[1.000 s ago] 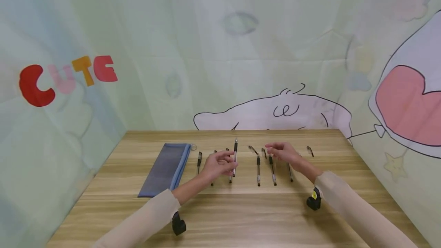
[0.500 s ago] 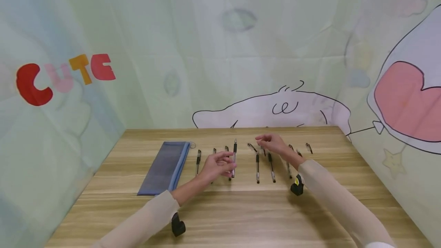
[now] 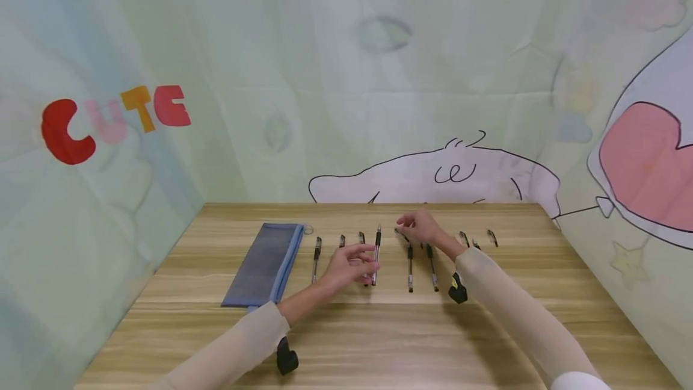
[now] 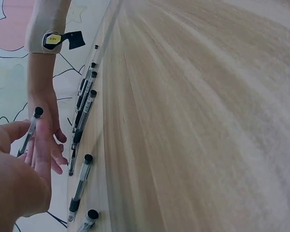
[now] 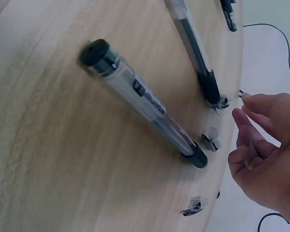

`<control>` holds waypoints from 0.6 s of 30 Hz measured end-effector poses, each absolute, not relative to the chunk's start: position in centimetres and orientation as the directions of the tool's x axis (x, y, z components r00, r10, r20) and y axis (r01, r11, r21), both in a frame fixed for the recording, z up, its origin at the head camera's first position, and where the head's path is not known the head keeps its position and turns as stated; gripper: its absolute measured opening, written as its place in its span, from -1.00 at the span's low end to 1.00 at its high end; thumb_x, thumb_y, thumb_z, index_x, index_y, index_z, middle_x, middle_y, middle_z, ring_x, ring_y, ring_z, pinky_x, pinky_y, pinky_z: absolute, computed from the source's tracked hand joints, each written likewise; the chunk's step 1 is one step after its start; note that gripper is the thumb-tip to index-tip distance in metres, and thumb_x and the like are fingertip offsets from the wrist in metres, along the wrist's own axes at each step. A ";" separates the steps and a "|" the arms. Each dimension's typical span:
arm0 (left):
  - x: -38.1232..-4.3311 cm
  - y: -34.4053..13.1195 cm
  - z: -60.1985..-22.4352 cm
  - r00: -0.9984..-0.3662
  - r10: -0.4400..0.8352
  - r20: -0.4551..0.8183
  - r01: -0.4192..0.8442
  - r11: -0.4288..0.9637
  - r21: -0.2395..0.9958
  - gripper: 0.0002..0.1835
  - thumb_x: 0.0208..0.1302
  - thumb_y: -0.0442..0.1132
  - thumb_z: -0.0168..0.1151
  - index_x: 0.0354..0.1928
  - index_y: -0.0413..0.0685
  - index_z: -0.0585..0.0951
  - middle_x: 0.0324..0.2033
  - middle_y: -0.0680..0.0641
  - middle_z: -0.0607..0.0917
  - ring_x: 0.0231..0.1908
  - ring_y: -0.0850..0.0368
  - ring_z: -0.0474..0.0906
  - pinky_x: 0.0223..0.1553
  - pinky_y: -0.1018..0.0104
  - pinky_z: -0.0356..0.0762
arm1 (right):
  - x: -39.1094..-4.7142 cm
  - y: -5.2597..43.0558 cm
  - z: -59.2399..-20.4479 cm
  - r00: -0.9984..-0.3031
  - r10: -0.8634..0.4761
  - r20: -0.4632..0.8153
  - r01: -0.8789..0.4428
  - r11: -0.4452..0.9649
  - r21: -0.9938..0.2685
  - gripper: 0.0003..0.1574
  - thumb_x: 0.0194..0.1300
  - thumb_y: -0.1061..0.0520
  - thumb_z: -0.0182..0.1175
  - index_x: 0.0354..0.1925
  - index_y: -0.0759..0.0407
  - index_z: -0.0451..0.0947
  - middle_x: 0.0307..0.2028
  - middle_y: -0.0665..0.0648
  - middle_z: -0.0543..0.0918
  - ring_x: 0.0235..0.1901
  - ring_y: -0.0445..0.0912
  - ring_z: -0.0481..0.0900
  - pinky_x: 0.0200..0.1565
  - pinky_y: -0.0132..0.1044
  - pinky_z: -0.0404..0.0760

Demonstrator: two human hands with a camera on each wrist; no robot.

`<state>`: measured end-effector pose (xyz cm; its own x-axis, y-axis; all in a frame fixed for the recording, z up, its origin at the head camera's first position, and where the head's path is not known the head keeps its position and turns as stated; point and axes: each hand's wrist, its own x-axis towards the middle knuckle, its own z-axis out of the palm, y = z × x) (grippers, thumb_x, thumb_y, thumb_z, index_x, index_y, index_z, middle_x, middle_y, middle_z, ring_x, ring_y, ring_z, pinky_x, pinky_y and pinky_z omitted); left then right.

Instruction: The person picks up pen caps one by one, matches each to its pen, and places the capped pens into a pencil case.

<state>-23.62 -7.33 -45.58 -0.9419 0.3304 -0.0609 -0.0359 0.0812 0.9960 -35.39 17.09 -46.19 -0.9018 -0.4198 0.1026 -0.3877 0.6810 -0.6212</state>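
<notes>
My left hand [image 3: 352, 265] pinches an uncapped gel pen [image 3: 377, 248] between thumb and fingers, tip up, above the table. In the left wrist view, that pen's black end [image 4: 38, 112] sticks out past the fingers. My right hand [image 3: 422, 227] is over the back of the table, its fingertips right at a loose pen cap [image 3: 401, 235]. Its fingers are loosely bent with a gap at the thumb in the right wrist view. Two uncapped pens, one gel pen [image 3: 410, 269] and another pen [image 3: 434, 269], lie below this hand. A clear cap [image 5: 211, 139] lies near its fingers.
A blue mesh zip pouch [image 3: 262, 263] lies at the left of the wooden table [image 3: 368, 342]. Capped pens, including one pen [image 3: 316, 257], stand in a row beside it. More caps, such as one cap [image 3: 492, 238], lie at the right. A printed curtain [image 3: 243, 107] hangs behind.
My right hand has moved left, from above the pens to the loose cap at the back. My left hand keeps holding the pen upright in nearly the same place.
</notes>
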 end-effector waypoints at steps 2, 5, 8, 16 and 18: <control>-23.6 -7.3 -45.6 -0.942 0.328 -0.069 -0.045 0.080 0.996 -0.44 0.26 -0.40 0.39 0.30 -0.29 0.51 -0.09 -0.25 0.68 -0.33 0.22 0.72 -0.16 0.15 0.84 | -35.4 16.9 -46.3 -0.899 -0.428 0.095 -0.392 0.686 -0.613 -0.73 0.35 0.28 0.27 -0.04 0.44 0.67 -0.24 0.33 0.78 -0.35 -0.04 0.69 -0.37 -0.38 0.69; -23.7 -7.2 -45.9 -0.943 0.325 -0.073 -0.053 0.070 0.996 -0.44 0.25 -0.42 0.39 0.30 -0.29 0.51 -0.13 -0.20 0.69 -0.33 0.23 0.72 -0.17 0.17 0.84 | -35.3 16.8 -46.4 -0.897 -0.433 0.087 -0.395 0.699 -0.596 -0.74 0.34 0.29 0.28 -0.06 0.45 0.67 -0.24 0.34 0.78 -0.35 -0.02 0.70 -0.36 -0.33 0.71; -23.8 -7.2 -46.2 -0.945 0.318 -0.078 -0.061 0.063 0.996 -0.44 0.25 -0.43 0.39 0.30 -0.28 0.51 -0.16 -0.15 0.70 -0.33 0.22 0.72 -0.18 0.18 0.84 | -35.3 16.7 -46.7 -0.904 -0.422 0.069 -0.383 0.728 -0.569 -0.74 0.34 0.27 0.30 -0.06 0.44 0.68 -0.23 0.32 0.79 -0.33 -0.02 0.70 -0.33 -0.31 0.70; -23.8 -7.3 -46.3 -0.946 0.315 -0.079 -0.062 0.063 0.996 -0.45 0.26 -0.41 0.40 0.29 -0.29 0.52 -0.16 -0.14 0.68 -0.34 0.23 0.71 -0.16 0.14 0.84 | -35.4 16.5 -46.9 -0.922 -0.386 0.032 -0.336 0.755 -0.563 -0.74 0.35 0.24 0.30 -0.06 0.40 0.69 -0.21 0.30 0.79 -0.37 -0.09 0.63 -0.40 -0.42 0.55; -23.8 -7.3 -46.3 -0.946 0.312 -0.083 -0.068 0.059 0.996 -0.46 0.26 -0.41 0.40 0.28 -0.29 0.53 -0.17 -0.14 0.68 -0.35 0.23 0.71 -0.17 0.15 0.84 | -35.5 16.4 -46.8 -0.921 -0.387 0.038 -0.337 0.744 -0.577 -0.72 0.38 0.23 0.27 -0.03 0.40 0.69 -0.20 0.30 0.78 -0.38 -0.10 0.60 -0.42 -0.42 0.51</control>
<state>-23.84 -7.32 -46.31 -0.9464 0.3122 -0.0831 -0.0679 0.0591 0.9959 -35.45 16.37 -46.79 -0.9213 -0.3869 0.0383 -0.3367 0.7445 -0.5766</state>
